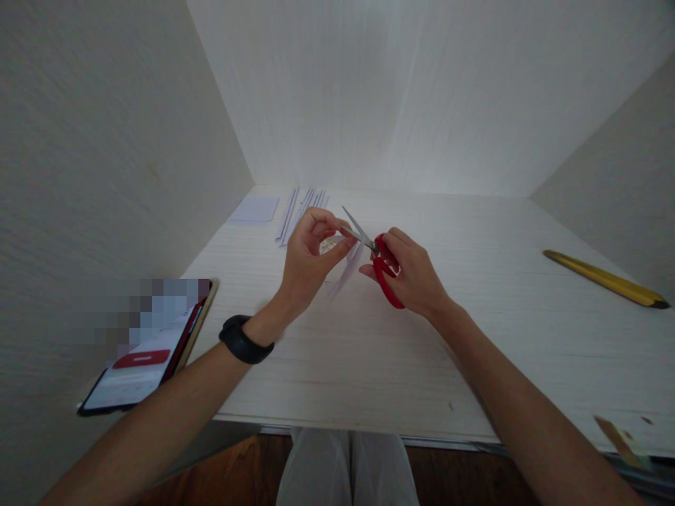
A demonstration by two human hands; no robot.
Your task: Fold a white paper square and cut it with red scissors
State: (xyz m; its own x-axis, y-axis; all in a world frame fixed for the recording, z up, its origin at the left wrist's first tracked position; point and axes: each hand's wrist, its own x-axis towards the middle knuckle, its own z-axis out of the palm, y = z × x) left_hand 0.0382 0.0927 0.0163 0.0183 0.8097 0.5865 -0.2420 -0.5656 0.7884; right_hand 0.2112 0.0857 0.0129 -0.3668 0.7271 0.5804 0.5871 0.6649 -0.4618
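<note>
— Pale wooden desk [369,365] boxed in by light walls, that's my feed. What's at the left edge?

— From the left, I see a phone [142,358] leaning against the side wall, its screen lit. Further back lie a small white card [254,209] and a row of cut paper strips [301,211], just beside each other.

— And the hands?

— My view has the left hand [309,260], black band [243,340] on its wrist, pinching a thin white paper strip [346,270] between thumb and fingers above the desk's middle. The right hand [414,274] is closed through the red handles of the scissors [377,263]; the blades stand apart, pointing up-left, touching the left fingertips at the strip.

— Anything further right?

— A yellow ruler [606,280] lies well apart, near the right wall.
</note>
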